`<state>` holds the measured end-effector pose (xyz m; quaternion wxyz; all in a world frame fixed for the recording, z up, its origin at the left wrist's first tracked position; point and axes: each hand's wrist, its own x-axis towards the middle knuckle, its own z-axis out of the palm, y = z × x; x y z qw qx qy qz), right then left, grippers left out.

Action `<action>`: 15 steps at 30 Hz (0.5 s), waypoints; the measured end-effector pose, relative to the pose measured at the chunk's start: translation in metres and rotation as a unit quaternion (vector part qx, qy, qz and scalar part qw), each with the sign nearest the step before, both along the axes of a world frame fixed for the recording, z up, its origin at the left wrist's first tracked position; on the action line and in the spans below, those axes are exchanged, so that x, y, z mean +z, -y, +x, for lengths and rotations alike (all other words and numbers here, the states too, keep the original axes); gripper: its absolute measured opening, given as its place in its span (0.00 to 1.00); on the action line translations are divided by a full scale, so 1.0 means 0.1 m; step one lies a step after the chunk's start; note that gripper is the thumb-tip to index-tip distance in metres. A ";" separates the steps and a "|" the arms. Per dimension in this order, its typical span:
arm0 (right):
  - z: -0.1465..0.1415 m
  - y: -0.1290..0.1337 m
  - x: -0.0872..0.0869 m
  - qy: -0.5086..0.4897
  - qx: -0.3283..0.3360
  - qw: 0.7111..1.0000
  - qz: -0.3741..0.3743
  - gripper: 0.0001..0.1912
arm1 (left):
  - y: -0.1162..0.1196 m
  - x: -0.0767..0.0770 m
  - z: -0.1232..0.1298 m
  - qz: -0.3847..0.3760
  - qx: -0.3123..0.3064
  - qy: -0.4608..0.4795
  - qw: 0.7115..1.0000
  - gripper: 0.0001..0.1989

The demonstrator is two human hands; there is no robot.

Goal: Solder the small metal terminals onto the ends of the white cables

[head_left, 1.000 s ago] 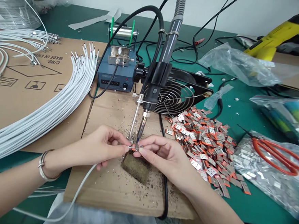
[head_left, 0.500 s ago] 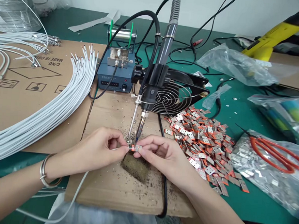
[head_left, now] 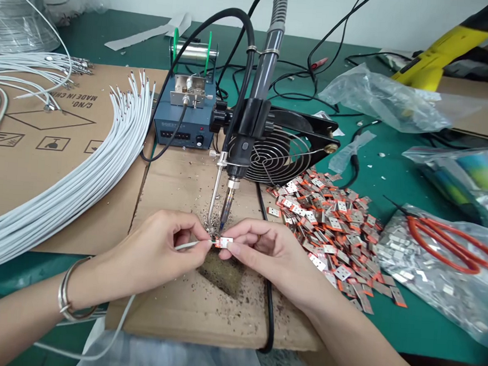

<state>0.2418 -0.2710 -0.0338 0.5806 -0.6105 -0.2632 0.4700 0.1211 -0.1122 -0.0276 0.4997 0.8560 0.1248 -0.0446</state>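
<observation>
Between thumb and fingers, my left hand point(head_left: 176, 245) pinches a white cable point(head_left: 187, 245) near its end. My right hand point(head_left: 264, 248) grips a small metal USB connector point(head_left: 225, 242) with an orange part. The cable's end meets the connector directly under the tip of a soldering iron point(head_left: 226, 207), which hangs in a black holder. A thin metal feed tube point(head_left: 215, 195) comes down beside the iron. Below the fingertips lies a brown sponge-like block point(head_left: 223, 273). Whether the iron touches the joint cannot be made out.
A heap of connectors point(head_left: 333, 228) spreads to the right, with orange scissors point(head_left: 452, 242) on a plastic bag beyond. Bundled white cables point(head_left: 98, 178) curve across cardboard at left. A blue solder feeder point(head_left: 184, 126) and a black fan point(head_left: 280, 146) stand behind the iron.
The whole view has shifted slightly. More of the white cable shows at my left fingertips, and the connector now shows a brighter face. Both hands keep their hold.
</observation>
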 end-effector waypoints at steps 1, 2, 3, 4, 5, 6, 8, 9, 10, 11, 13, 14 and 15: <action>0.00 0.00 0.00 0.004 -0.002 1.000 -0.005 0.06 | 0.00 0.00 0.00 0.001 -0.001 0.002 1.000 0.08; 0.00 -0.01 0.00 0.010 -0.005 1.000 -0.013 0.06 | 0.00 0.00 0.00 0.004 -0.001 0.003 1.000 0.08; -0.01 -0.01 0.00 0.016 -0.008 1.000 -0.021 0.05 | 0.00 0.00 0.01 0.006 -0.002 0.002 1.000 0.08; -0.01 -0.02 0.00 0.020 -0.011 0.999 -0.028 0.05 | -0.01 0.01 0.02 0.009 -0.003 0.000 1.000 0.08; -0.01 -0.03 0.00 0.023 -0.014 0.999 -0.034 0.05 | -0.01 0.01 0.02 0.012 -0.005 -0.002 1.000 0.08; -0.02 -0.03 0.00 0.023 -0.016 0.999 -0.037 0.05 | -0.01 0.01 0.03 0.013 -0.007 -0.004 1.000 0.08; -0.02 -0.04 0.00 0.021 -0.018 0.999 -0.036 0.06 | -0.02 0.01 0.03 0.015 -0.009 -0.005 1.000 0.07; -0.03 -0.04 0.00 0.019 -0.018 0.999 -0.036 0.06 | -0.02 0.01 0.03 0.015 -0.009 -0.006 1.000 0.07; -0.03 -0.04 0.00 0.018 -0.019 0.999 -0.036 0.05 | -0.02 0.01 0.02 0.015 -0.008 -0.006 1.000 0.07; -0.03 -0.03 0.00 0.016 -0.021 0.999 -0.036 0.05 | -0.02 0.00 0.02 0.012 -0.007 -0.006 1.000 0.08; -0.02 -0.03 0.01 0.012 -0.024 0.999 -0.037 0.05 | -0.02 0.00 0.01 0.008 -0.006 -0.004 1.000 0.08; -0.02 -0.03 0.01 0.010 -0.025 0.999 -0.036 0.06 | -0.02 0.00 0.01 0.007 -0.005 -0.002 1.000 0.07; -0.02 -0.03 0.02 0.009 -0.025 0.999 -0.035 0.06 | -0.02 0.00 0.01 0.006 -0.005 0.000 1.000 0.07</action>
